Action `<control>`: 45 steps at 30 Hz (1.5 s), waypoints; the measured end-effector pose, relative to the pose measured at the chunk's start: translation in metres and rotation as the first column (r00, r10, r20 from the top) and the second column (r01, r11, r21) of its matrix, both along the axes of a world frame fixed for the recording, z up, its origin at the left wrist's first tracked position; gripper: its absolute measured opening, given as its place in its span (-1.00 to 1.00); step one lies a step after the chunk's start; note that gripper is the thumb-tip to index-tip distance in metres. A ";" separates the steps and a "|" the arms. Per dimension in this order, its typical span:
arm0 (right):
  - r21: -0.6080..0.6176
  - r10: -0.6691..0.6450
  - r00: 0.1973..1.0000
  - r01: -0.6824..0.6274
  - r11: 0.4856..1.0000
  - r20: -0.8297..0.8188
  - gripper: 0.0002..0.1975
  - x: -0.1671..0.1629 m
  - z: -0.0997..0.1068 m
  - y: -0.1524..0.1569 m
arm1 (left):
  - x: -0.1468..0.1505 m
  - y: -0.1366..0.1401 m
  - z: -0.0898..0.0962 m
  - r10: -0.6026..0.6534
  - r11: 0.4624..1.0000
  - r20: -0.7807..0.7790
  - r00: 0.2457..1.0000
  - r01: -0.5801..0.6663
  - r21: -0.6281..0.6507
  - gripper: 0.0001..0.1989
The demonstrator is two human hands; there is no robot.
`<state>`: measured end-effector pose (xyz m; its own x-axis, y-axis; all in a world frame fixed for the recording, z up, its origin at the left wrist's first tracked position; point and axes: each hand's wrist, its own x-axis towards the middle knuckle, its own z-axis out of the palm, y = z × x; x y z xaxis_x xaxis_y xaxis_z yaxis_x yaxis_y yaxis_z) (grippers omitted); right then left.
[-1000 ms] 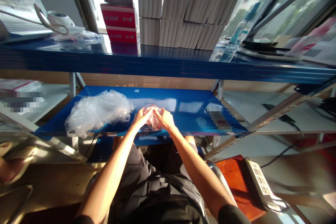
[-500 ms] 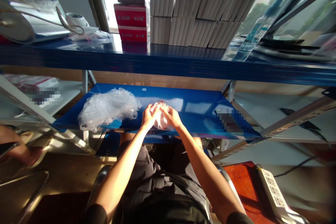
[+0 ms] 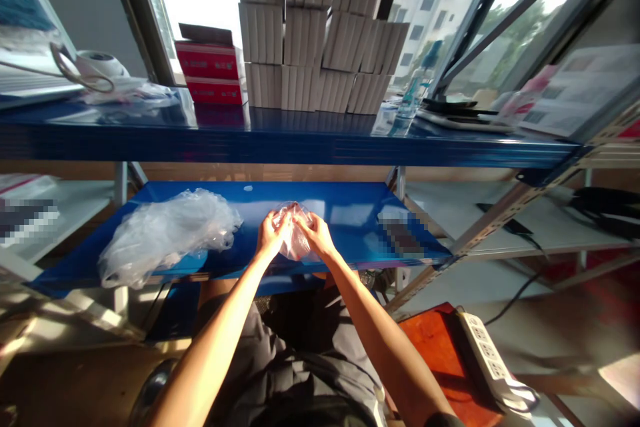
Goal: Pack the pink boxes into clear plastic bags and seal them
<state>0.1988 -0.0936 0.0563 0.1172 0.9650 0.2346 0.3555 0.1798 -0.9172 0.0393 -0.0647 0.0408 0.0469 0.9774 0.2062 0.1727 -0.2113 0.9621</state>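
Note:
Between my two hands is a clear plastic bag (image 3: pixel 294 240) with something pinkish inside; what that is I cannot make out. My left hand (image 3: pixel 271 235) grips the bag's left side, its fingers curled in at the top. On the other side my right hand (image 3: pixel 317 233) holds the bag, thumb towards the middle. Both hands are just above the front part of the blue lower shelf (image 3: pixel 345 213). To the left of them lies a large crumpled heap of clear plastic bags (image 3: pixel 170 233).
Above runs a blue upper shelf (image 3: pixel 300 143) bearing stacked grey-white boxes (image 3: pixel 305 40), red boxes (image 3: pixel 210 73) and a clear bottle (image 3: pixel 413 97). A blurred-out dark object (image 3: pixel 403 233) lies right on the lower shelf. A power strip (image 3: pixel 483 347) rests on an orange-red surface (image 3: pixel 440 360) at lower right.
The view has turned to the right, so the shelves and boxes appear further left. My hands stay on the bag, slightly further apart, and more of its clear plastic shows.

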 end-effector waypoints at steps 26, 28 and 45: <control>0.123 -0.418 0.618 0.462 0.879 0.666 -0.47 0.234 -0.002 0.055 | 0.233 0.083 -0.026 -0.384 0.847 -0.656 0.650 0.530 0.030 -0.15; 0.118 -0.415 0.628 0.459 0.881 0.658 -0.43 0.238 -0.010 0.060 | 0.230 0.083 -0.031 -0.378 0.849 -0.681 0.627 0.528 0.015 -0.16; 0.405 -0.513 0.619 0.320 0.856 0.595 -0.75 0.220 -0.009 0.069 | 0.195 0.070 -0.023 -0.301 0.802 -0.677 0.671 0.563 0.202 -0.51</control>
